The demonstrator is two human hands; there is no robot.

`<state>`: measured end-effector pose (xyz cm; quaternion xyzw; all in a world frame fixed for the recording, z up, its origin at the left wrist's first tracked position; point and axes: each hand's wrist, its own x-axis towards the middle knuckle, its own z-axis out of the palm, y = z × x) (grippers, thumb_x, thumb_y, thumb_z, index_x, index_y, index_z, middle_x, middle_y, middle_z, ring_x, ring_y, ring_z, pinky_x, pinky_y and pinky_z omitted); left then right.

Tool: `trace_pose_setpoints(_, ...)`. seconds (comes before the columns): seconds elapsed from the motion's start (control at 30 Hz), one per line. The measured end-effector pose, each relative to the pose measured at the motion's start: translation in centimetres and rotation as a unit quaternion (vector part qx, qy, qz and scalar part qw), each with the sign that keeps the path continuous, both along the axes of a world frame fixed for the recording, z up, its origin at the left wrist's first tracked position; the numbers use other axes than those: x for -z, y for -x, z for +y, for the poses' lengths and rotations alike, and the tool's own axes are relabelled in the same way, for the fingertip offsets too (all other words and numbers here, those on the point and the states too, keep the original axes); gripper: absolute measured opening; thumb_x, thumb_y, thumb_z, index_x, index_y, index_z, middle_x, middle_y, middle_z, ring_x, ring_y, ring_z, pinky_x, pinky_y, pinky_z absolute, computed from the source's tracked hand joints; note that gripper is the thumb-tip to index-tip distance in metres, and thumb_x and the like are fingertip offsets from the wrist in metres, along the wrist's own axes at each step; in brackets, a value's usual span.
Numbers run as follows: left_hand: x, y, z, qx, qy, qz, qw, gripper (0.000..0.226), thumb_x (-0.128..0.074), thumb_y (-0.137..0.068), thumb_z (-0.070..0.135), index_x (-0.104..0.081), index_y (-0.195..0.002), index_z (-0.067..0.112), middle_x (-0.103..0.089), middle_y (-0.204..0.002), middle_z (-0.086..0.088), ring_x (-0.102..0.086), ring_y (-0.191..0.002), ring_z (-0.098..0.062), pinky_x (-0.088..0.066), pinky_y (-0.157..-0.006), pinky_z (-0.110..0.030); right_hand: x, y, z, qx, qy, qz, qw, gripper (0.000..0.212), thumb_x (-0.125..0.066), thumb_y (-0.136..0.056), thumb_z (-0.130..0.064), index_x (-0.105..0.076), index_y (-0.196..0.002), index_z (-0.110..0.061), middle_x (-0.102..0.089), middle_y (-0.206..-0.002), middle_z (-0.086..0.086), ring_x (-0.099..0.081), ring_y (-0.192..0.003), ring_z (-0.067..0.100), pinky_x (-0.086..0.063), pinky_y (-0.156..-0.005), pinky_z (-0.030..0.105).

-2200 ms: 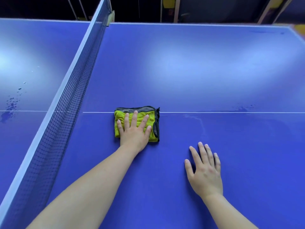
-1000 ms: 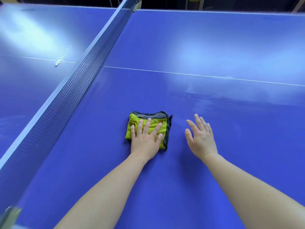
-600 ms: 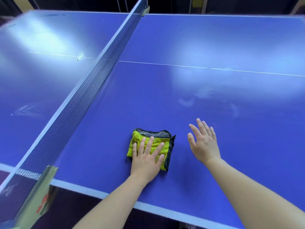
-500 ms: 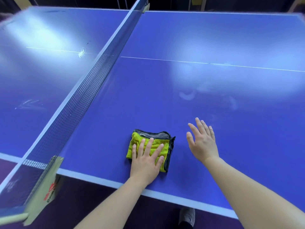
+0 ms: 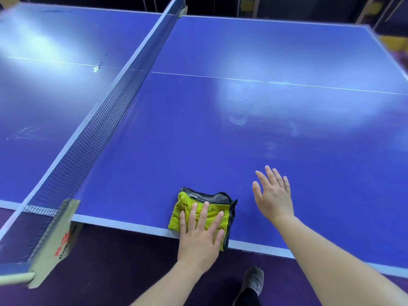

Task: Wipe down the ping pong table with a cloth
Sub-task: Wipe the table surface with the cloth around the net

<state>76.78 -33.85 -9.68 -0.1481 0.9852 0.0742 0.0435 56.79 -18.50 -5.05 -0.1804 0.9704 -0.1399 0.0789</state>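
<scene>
Blue and glossy, the table [image 5: 220, 140] filled most of the view, with dark purple floor [image 5: 123, 268] showing below its white near edge. A folded yellow-green cloth [image 5: 198, 212] with dark grey trim lay right at that near edge, its near corner reaching over the white border. The left hand [image 5: 198, 238] lay flat on the cloth, fingers straight and spread, gripping nothing, its heel past the table's edge. Just right of the cloth, the right hand [image 5: 273, 198] was held with fingers apart and straight; whether it touched the table could not be told. To the left, a black net [image 5: 92, 138] ran from near to far, fixed at a cream post clamp [image 5: 55, 241] with red lettering. Beyond the net, droplets [image 5: 98, 66] sat on the centre line [image 5: 265, 81]. Pale smears [image 5: 238, 120] marked the surface far beyond the right hand. A grey shoe [image 5: 252, 279] stood on the floor between the forearms.
</scene>
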Motion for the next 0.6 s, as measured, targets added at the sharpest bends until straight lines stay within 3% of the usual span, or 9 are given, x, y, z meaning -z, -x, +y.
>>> trace_pose_setpoints(0.13, 0.1, 0.3, 4.8, 0.009, -0.025, 0.009, 1.0, 0.051, -0.034, -0.101, 0.057, -0.035, -0.152, 0.047, -0.027, -0.165, -0.004, -0.019, -0.152, -0.038, -0.018, -0.116, -0.067, -0.1, 1.4, 0.4, 0.007, -0.007, -0.004, 1.0, 0.05, -0.03, -0.106, -0.045, -0.035, -0.153, -0.029, -0.014, -0.167, -0.002, -0.003, -0.155, 0.016, 0.003, -0.125, 0.04)
trace_pose_setpoints(0.33, 0.2, 3.3, 4.2, 0.021, -0.031, 0.01, 0.999, 0.05, -0.031, -0.102, 0.056, -0.034, -0.152, 0.047, -0.026, -0.165, -0.004, -0.019, -0.152, -0.038, -0.018, -0.115, -0.066, -0.2, 4.8, 1.3, 0.022, -0.005, 0.004, 1.0, 0.05, -0.031, -0.105, -0.044, -0.038, -0.152, -0.028, -0.016, -0.167, -0.002, -0.005, -0.155, 0.017, 0.003, -0.125, 0.041)
trace_pose_setpoints(0.6, 0.4, 13.8, 2.5, -0.01, -0.038, 0.004, 0.999, 0.052, -0.026, -0.101, 0.057, -0.031, -0.152, 0.049, -0.026, -0.165, -0.003, -0.019, -0.152, -0.038, -0.01, -0.116, -0.066, 0.1, 9.7, 1.8, -0.003, -0.008, 0.015, 1.0, 0.05, -0.033, -0.105, -0.044, -0.037, -0.153, -0.028, -0.017, -0.167, -0.003, -0.005, -0.155, 0.016, 0.003, -0.125, 0.041)
